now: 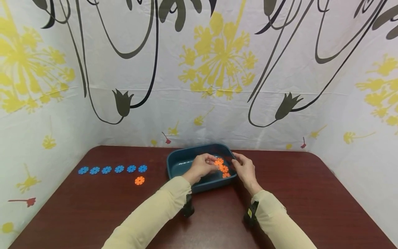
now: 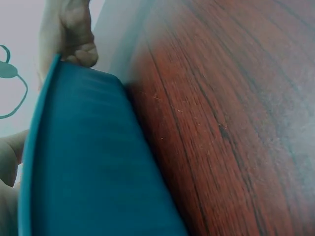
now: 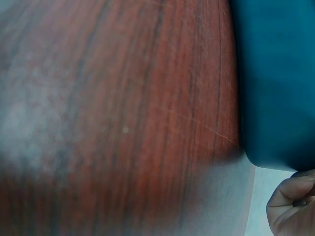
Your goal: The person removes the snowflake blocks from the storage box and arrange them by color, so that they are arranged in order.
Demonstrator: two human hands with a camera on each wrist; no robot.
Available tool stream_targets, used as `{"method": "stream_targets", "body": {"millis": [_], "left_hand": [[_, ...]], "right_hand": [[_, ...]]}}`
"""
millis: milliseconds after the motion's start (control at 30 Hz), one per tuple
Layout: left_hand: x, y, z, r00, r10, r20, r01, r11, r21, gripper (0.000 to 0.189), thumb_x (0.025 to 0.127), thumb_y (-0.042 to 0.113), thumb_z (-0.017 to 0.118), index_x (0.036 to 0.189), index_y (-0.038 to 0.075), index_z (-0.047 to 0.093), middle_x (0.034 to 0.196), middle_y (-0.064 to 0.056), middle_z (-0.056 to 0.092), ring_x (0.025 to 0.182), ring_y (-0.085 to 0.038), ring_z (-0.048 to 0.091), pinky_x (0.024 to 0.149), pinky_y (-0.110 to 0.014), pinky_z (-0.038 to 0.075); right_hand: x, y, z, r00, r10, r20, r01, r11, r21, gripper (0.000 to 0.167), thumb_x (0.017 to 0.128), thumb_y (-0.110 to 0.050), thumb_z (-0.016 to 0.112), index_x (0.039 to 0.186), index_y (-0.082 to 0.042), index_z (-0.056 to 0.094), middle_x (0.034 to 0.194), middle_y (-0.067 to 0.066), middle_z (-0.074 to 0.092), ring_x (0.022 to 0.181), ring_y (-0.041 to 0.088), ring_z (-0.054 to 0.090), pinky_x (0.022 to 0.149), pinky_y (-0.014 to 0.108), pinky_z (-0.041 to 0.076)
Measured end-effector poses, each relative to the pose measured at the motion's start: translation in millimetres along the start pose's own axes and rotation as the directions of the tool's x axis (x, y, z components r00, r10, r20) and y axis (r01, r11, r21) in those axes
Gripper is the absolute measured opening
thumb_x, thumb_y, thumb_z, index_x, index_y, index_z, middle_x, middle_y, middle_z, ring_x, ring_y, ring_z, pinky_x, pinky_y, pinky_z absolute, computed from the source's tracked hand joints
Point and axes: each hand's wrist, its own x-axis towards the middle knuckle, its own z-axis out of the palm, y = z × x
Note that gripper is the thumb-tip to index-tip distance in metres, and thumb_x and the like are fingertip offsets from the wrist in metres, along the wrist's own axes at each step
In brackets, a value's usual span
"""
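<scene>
A dark teal tray [image 1: 214,185] stands at the middle of the table with several orange notched discs [image 1: 224,168] toward its right end. My left hand [image 1: 200,167] reaches over the front rim into the tray, thumb and fingers pinching an orange disc at the left of that group. At the tray's right end, my right hand [image 1: 245,170] grips the rim; its curled fingers show at the tray corner in the right wrist view. In the left wrist view the tray wall hides most of the left hand, leaving part of its fingers [image 2: 11,157] visible.
Left of the tray, several blue notched discs [image 1: 119,169] lie in a row on the brown table [image 1: 93,214]. One orange disc [image 1: 140,180] lies just in front of the row's right end. A patterned cloth [image 1: 199,114] hangs behind and along both sides.
</scene>
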Motion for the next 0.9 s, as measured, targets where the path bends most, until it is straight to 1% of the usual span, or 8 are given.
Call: {"method": "stream_targets", "body": {"millis": [167, 267, 433, 700, 800, 900], "left_hand": [[-7.5, 1.7, -9.4, 1.000, -0.013, 0.014, 0.014, 0.997, -0.074, 0.027, 0.081, 0.003, 0.072, 0.106, 0.003, 0.064, 0.094, -0.009, 0.062, 0.076, -0.015, 0.063, 0.078, -0.038, 0.056], [-11.6, 1.8, -16.2, 1.000, -0.022, 0.010, 0.022, 0.995, -0.093, 0.028, 0.081, 0.006, 0.072, 0.108, 0.004, 0.064, 0.095, -0.009, 0.061, 0.078, -0.015, 0.064, 0.081, -0.038, 0.055], [-17.2, 0.5, -28.2, 0.999, -0.037, -0.009, 0.036, 0.991, -0.129, 0.031, 0.081, 0.008, 0.073, 0.110, 0.004, 0.063, 0.096, -0.010, 0.064, 0.085, -0.021, 0.067, 0.083, -0.039, 0.054], [-31.0, -4.1, -48.1, 0.998, -0.047, -0.037, 0.040, 0.987, -0.158, 0.033, 0.082, 0.012, 0.073, 0.112, 0.006, 0.063, 0.098, -0.008, 0.062, 0.095, -0.029, 0.066, 0.085, -0.041, 0.054], [-36.8, -3.8, -56.1, 0.997, -0.050, -0.050, 0.041, 0.983, -0.177, 0.032, 0.083, 0.011, 0.072, 0.113, 0.006, 0.062, 0.098, -0.008, 0.061, 0.096, -0.029, 0.065, 0.085, -0.040, 0.053], [-42.0, -4.6, -65.5, 0.996, -0.052, -0.067, 0.038, 0.980, -0.194, 0.032, 0.084, 0.010, 0.071, 0.114, 0.005, 0.061, 0.097, -0.007, 0.061, 0.090, -0.025, 0.066, 0.085, -0.040, 0.054]], "right_hand": [[-0.3, 1, 0, 1.000, 0.014, 0.006, -0.014, 1.000, 0.000, 0.036, 0.097, -0.014, 0.052, 0.133, -0.011, 0.054, 0.112, 0.022, 0.062, 0.099, 0.033, 0.065, 0.083, 0.042, 0.054], [-0.7, 0, -1, 1.000, 0.019, 0.012, -0.019, 1.000, 0.007, 0.036, 0.097, -0.014, 0.051, 0.133, -0.011, 0.053, 0.114, 0.022, 0.062, 0.100, 0.033, 0.064, 0.083, 0.041, 0.054], [-0.6, 0, -1, 1.000, 0.026, 0.017, -0.026, 0.999, 0.018, 0.036, 0.097, -0.013, 0.051, 0.133, -0.011, 0.053, 0.114, 0.022, 0.062, 0.101, 0.033, 0.064, 0.082, 0.039, 0.055], [0.2, 0, 0, 0.999, 0.037, 0.019, -0.037, 0.999, 0.009, 0.036, 0.097, -0.014, 0.052, 0.133, -0.011, 0.054, 0.112, 0.021, 0.062, 0.101, 0.032, 0.064, 0.080, 0.038, 0.055], [0.9, 0, 0, 0.999, 0.042, 0.016, -0.042, 0.999, 0.002, 0.036, 0.097, -0.015, 0.052, 0.133, -0.012, 0.054, 0.112, 0.021, 0.063, 0.101, 0.031, 0.064, 0.081, 0.039, 0.055], [1.3, 0, 1, 0.999, 0.044, 0.013, -0.044, 0.999, -0.001, 0.036, 0.097, -0.015, 0.052, 0.133, -0.012, 0.054, 0.113, 0.020, 0.062, 0.101, 0.030, 0.064, 0.082, 0.040, 0.054]]}}
